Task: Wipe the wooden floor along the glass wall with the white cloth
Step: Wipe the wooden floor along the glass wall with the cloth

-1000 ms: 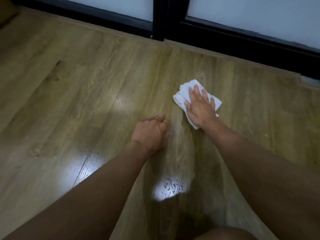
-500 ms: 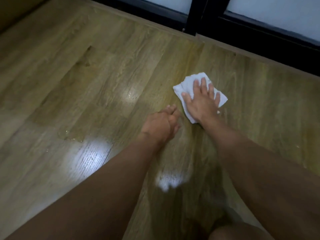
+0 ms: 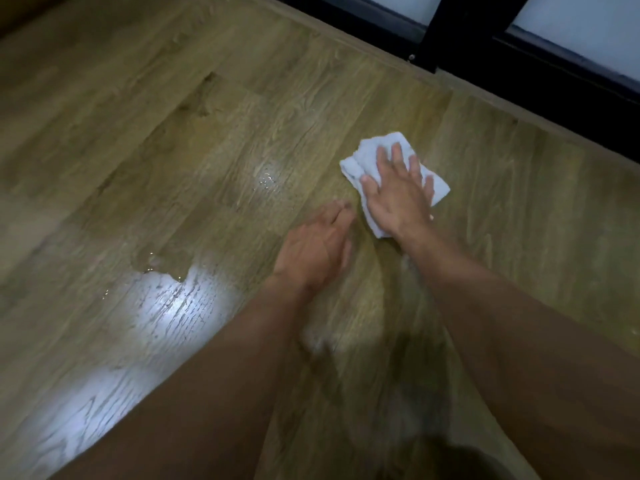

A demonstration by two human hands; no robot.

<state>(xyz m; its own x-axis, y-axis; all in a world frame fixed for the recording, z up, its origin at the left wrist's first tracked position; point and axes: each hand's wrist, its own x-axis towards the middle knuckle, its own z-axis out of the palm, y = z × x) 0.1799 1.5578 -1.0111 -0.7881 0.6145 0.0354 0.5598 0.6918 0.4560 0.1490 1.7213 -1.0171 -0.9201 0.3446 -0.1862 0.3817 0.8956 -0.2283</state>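
A folded white cloth point(image 3: 356, 161) lies flat on the wooden floor point(image 3: 194, 161), a short way in front of the glass wall point(image 3: 581, 32). My right hand point(image 3: 398, 192) presses down on the cloth with straight, spread fingers, covering most of it. My left hand point(image 3: 317, 251) rests on the bare floor just left of and nearer than the cloth, its fingers held together and touching the boards. It holds nothing.
The black frame point(image 3: 540, 84) of the glass wall runs along the top right, with a vertical post point(image 3: 440, 32). A wet patch point(image 3: 162, 268) with droplets and bright glare lies on the boards to the left.
The view has swung left and down, so the wall frame now sits further right. My right hand and the cloth have slid a little toward the wall; my left hand's fingers have straightened.
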